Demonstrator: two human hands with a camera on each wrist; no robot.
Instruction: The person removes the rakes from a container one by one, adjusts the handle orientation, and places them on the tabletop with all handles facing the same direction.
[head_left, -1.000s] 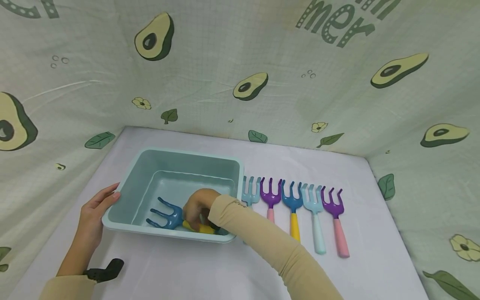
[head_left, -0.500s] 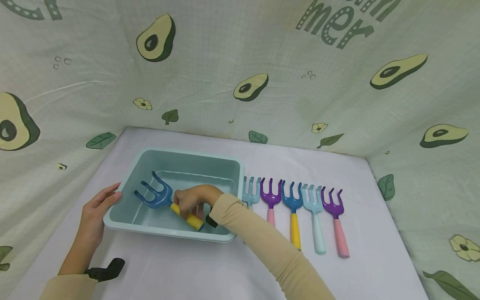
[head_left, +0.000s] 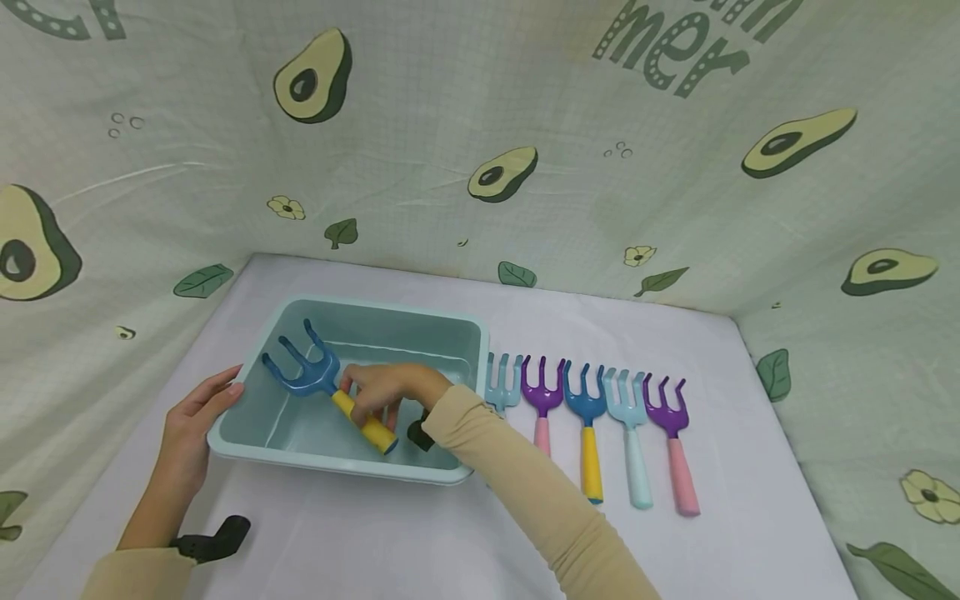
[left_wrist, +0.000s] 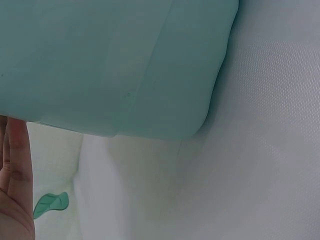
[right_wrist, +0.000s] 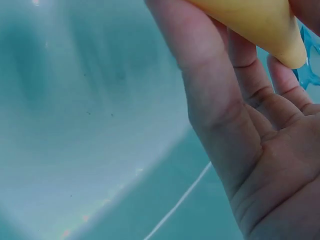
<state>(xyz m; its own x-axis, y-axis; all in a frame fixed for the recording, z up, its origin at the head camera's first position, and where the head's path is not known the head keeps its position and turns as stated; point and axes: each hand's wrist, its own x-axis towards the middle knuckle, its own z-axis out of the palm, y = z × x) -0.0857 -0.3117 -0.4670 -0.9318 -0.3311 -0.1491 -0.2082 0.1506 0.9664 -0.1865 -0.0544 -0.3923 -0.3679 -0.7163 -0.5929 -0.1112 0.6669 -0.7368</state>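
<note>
My right hand (head_left: 386, 392) grips the yellow handle of a blue three-pronged garden hand fork (head_left: 303, 372) inside a pale blue-green plastic basin (head_left: 345, 470). The prongs point up and left toward the basin's back left corner, and the handle end slants toward the front wall. In the right wrist view, the fingertips (right_wrist: 282, 75) hold the yellow handle (right_wrist: 250, 20). My left hand (head_left: 187, 425) rests at the basin's left rim with fingers extended. In the left wrist view, its straight fingers (left_wrist: 19, 160) reach the basin's edge, their tips partly hidden.
Right of the basin stands a row of hand forks: light blue (head_left: 503, 383), purple with pink handle (head_left: 543, 400), blue with yellow handle (head_left: 591, 462), light blue (head_left: 637, 471), and purple with pink handle (head_left: 681, 475). My right sleeve partly covers the row. Avocado-print cloth (head_left: 420, 108) hangs around the table.
The fork has risen from the basin's front area, swung prongs-up and moved to the left with my right hand. My left hand and the row of forks stay in place.
</note>
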